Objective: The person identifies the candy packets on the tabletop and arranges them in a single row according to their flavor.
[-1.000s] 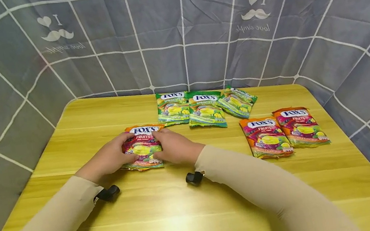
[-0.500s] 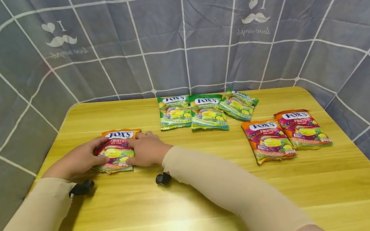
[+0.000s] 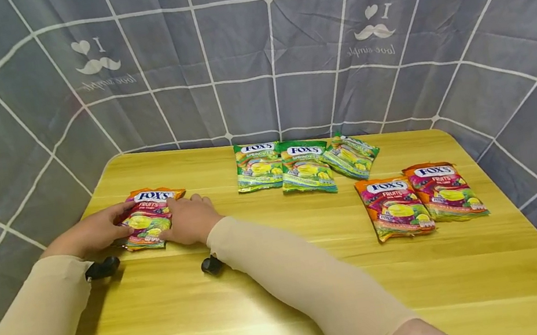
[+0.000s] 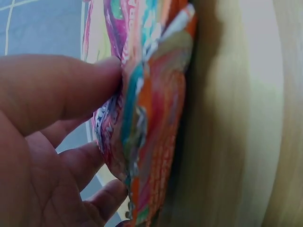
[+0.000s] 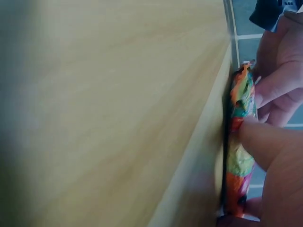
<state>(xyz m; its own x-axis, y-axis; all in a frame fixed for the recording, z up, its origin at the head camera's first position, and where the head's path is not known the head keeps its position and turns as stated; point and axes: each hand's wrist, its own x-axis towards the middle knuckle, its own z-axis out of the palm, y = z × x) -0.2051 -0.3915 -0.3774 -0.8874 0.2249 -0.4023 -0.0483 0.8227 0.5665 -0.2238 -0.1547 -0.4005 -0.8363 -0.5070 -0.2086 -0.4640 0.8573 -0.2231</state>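
An orange and purple FOX'S fruits candy bag (image 3: 146, 217) lies face up at the left of the table, between both hands. My left hand (image 3: 91, 233) holds its left side, with the thumb and fingertips along the edge. On the opposite side my right hand (image 3: 193, 218) grips the bag's right edge. In the left wrist view the bag (image 4: 154, 123) appears edge-on, low over the wood, and the left thumb (image 4: 90, 90) presses against it. The right wrist view shows the bag (image 5: 240, 163) from its side, the right thumb (image 5: 265, 142) against it.
Green FOX'S spring tea bags (image 3: 259, 168), (image 3: 307, 168) and a tilted green bag (image 3: 351, 156) lie along the back of the wooden table (image 3: 194, 331). Two more fruits bags (image 3: 395, 208), (image 3: 445, 192) overlap at the right. A grey checked curtain (image 3: 237, 37) surrounds the back and sides.
Both hands have slid the fruits candy bag leftward across the table, away from the green bags. The view has tilted slightly, and the other bags keep their places.
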